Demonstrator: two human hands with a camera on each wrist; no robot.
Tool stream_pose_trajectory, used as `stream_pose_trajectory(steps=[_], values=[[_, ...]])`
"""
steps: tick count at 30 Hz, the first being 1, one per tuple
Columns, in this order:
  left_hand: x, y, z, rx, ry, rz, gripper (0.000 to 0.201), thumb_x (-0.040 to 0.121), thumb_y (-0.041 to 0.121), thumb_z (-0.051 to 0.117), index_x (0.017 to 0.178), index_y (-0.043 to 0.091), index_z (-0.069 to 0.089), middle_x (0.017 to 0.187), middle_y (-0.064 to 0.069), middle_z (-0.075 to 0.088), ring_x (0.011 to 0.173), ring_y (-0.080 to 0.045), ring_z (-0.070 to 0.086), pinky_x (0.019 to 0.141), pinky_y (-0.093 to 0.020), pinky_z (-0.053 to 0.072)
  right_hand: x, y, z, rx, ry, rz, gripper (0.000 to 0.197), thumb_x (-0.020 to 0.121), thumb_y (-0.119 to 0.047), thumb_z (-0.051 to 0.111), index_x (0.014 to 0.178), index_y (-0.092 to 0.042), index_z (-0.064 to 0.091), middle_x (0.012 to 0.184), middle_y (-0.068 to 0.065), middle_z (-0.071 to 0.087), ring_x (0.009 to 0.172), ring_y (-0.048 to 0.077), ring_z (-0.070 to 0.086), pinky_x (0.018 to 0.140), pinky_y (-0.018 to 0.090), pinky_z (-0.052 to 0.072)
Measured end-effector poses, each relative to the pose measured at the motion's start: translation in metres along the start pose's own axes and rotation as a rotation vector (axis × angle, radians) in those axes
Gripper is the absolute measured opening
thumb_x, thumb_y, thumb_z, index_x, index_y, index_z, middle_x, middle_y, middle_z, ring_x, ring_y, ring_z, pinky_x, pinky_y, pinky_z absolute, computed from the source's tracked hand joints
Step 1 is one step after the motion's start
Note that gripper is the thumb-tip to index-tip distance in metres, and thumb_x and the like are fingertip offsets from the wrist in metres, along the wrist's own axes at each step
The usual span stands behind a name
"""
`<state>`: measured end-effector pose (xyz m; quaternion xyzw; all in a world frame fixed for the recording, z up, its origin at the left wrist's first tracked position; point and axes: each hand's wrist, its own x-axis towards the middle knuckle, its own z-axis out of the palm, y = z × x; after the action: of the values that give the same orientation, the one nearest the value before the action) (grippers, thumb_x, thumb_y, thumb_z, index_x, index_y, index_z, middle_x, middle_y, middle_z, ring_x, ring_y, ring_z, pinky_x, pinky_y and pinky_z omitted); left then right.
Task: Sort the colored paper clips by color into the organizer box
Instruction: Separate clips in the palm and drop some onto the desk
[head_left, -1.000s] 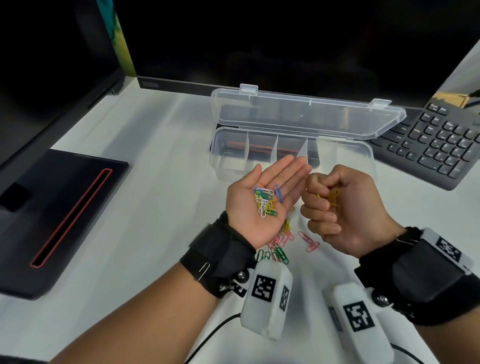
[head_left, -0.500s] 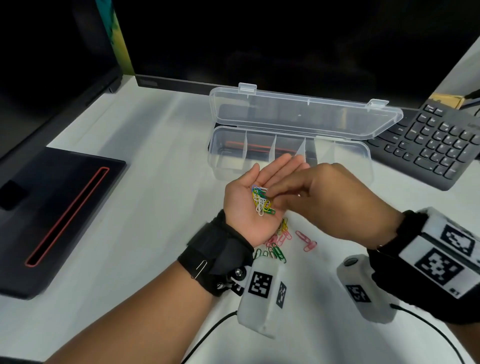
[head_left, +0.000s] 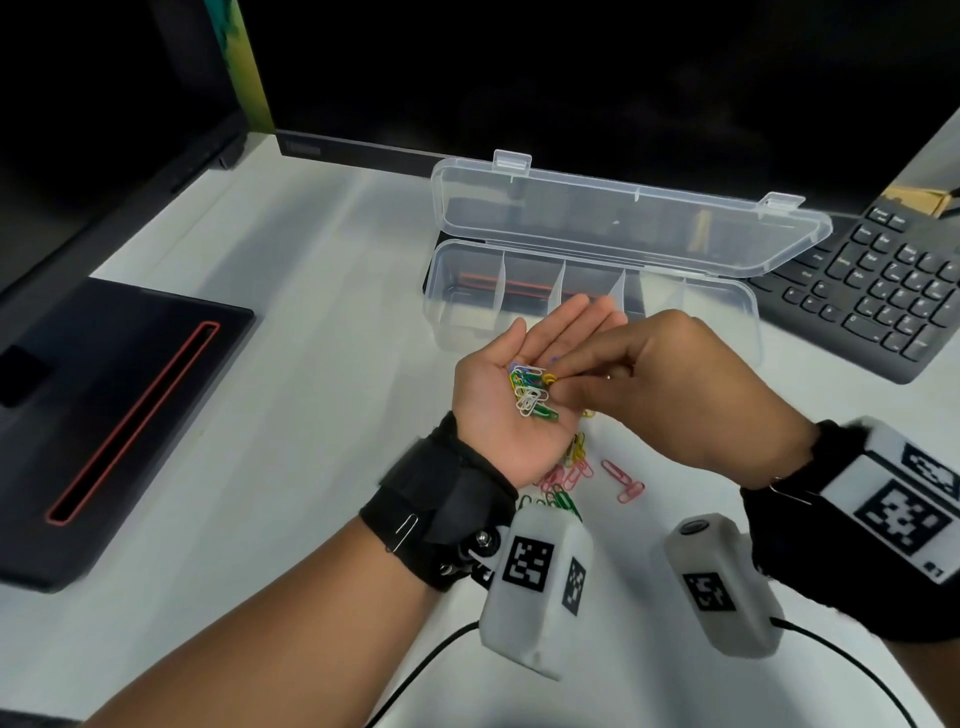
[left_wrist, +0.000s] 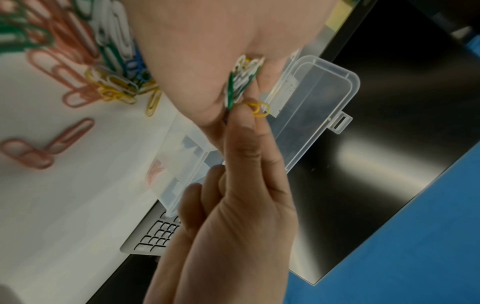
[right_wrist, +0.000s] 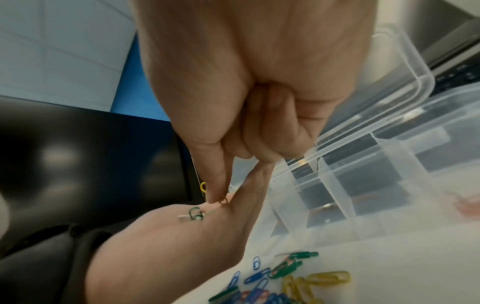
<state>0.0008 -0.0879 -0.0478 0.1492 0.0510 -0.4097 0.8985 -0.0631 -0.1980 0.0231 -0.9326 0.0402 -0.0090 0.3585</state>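
Pinching a yellow paper clip (left_wrist: 259, 110) between thumb and forefinger, the right hand (head_left: 675, 400) works over the left hand (head_left: 519, 405), which lies flat, palm up, fingers straight, carrying a small heap of clips (head_left: 530, 395) in green, white, yellow and blue. The rest of the right hand is curled in, and in the head view a glint of yellow shows inside the fist, so it may already hold other clips; I cannot tell how many.

The likeliest slip is a snag: the clips in the palm lie tangled, and lifting the yellow one could drag a green or white neighbour along, into the wrong compartment or onto the table (head_left: 260, 467). Tilting the open palm would spill the heap. Clips stored in the fist could also drop as the fingers loosen.

More loose clips (head_left: 571, 478), pink, green, yellow and blue, lie on the table under and just beside the wrists. The organizer box (head_left: 727, 332) stands just beyond the hands, lid (head_left: 623, 223) propped open behind it. It looks mostly unfilled, with a hint of pink in one compartment from the wrist views. A keyboard (head_left: 883, 291) sits to its right, a dark flat device (head_left: 104, 405) to the left, a monitor (head_left: 571, 78) behind. Nothing blocks the reach to the box.
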Motion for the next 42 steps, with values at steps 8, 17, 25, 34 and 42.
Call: stream_pose_trajectory(steps=[8,17,25,34,42], values=[[0.001,-0.002,-0.002,0.081,0.058,0.006,0.047,0.101,0.029,0.030,0.115,0.000,0.064,0.112,-0.016,0.069,0.100,-0.025,0.067,0.093,-0.032,0.051,-0.001,-0.010,-0.004,0.646,-0.054,0.302,0.028,0.092,-0.016,0.042,0.064,-0.016,0.039,0.050,0.002,0.028,0.044,0.016,0.015,0.040,0.020,0.012],[0.002,-0.003,-0.003,0.071,0.023,-0.003,0.049,0.101,0.030,0.029,0.108,0.000,0.067,0.097,-0.016,0.072,0.089,-0.026,0.067,0.110,-0.039,0.029,0.008,-0.004,-0.003,1.205,-0.185,0.489,0.027,0.079,-0.022,0.041,0.052,-0.016,0.040,0.045,-0.005,0.026,0.034,0.008,0.016,0.035,0.014,0.010],[0.003,-0.002,-0.001,0.041,0.077,-0.003,0.049,0.100,0.031,0.029,0.112,0.000,0.064,0.114,-0.020,0.066,0.106,-0.034,0.061,0.091,-0.046,0.046,0.013,-0.010,0.004,0.974,-0.153,0.419,0.038,0.080,-0.002,0.033,0.076,-0.001,0.071,0.054,0.004,0.025,0.043,0.011,0.013,0.038,0.016,0.011],[0.005,0.000,-0.005,0.098,0.240,-0.009,0.040,0.099,0.022,0.038,0.083,0.008,0.072,0.075,-0.002,0.061,0.063,-0.014,0.063,0.058,-0.017,0.050,0.016,-0.028,0.011,-0.023,-0.073,-0.040,0.020,0.081,-0.013,0.074,0.087,-0.032,0.077,0.073,-0.023,0.067,0.067,-0.019,0.058,0.058,-0.002,0.038],[0.000,0.000,-0.003,0.095,0.206,-0.056,0.045,0.099,0.037,0.037,0.115,0.011,0.070,0.115,-0.003,0.054,0.116,-0.019,0.051,0.107,-0.031,0.036,0.019,-0.021,0.019,-0.395,-0.117,-0.117,0.017,0.085,-0.023,0.066,0.093,-0.035,0.075,0.076,-0.015,0.063,0.079,0.003,0.053,0.065,0.011,0.035]])
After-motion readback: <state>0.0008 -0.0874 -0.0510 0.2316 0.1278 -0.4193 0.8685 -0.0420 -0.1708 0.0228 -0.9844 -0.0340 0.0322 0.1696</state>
